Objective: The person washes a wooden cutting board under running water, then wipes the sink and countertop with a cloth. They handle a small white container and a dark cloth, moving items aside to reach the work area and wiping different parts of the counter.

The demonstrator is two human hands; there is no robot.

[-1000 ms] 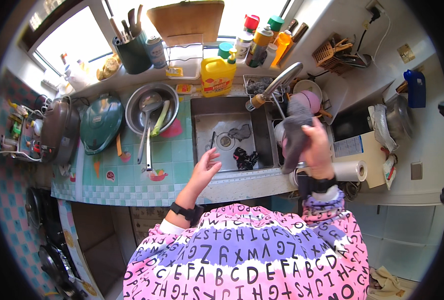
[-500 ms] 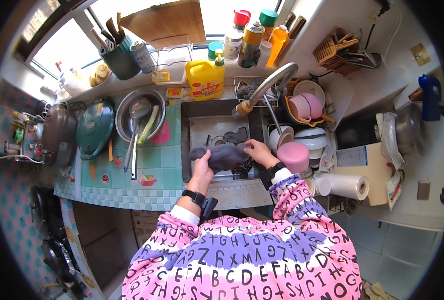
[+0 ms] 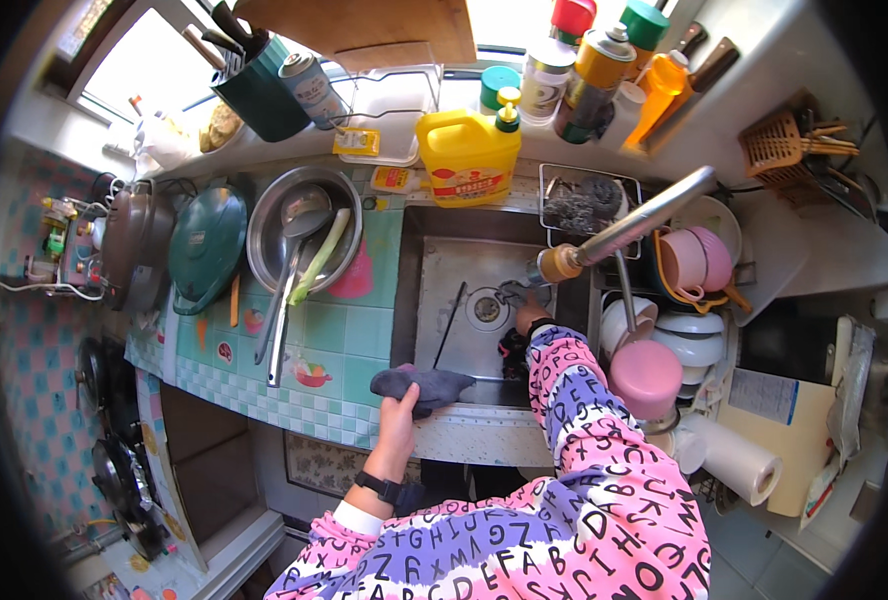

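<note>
My left hand (image 3: 401,425) is closed round a dark grey cloth (image 3: 444,388), long and soft like a sock, over the front edge of the steel sink (image 3: 434,255). Down in the sink, my right hand (image 3: 531,308) grips a smaller crumpled grey cloth (image 3: 511,291) beside the drain (image 3: 486,309). Its fingers are partly hidden. Near my right wrist, a black bunched item (image 3: 513,353) lies on the sink floor; its kind is unclear. A thin dark stick-like thing (image 3: 451,325) lies slantwise left of the drain.
The faucet (image 3: 624,225) reaches over the sink's right side. Behind stands a yellow jug (image 3: 471,155), with a wire rack of scourers (image 3: 589,203) beside it. A steel bowl (image 3: 264,225) holding ladles and a green stalk is left; a pink bowl (image 3: 646,380) and dishes are right.
My right hand has left the long grey cloth and moved down into the sink, onto the smaller cloth. My left hand has brought the long cloth nearer the front edge. The view has shifted.
</note>
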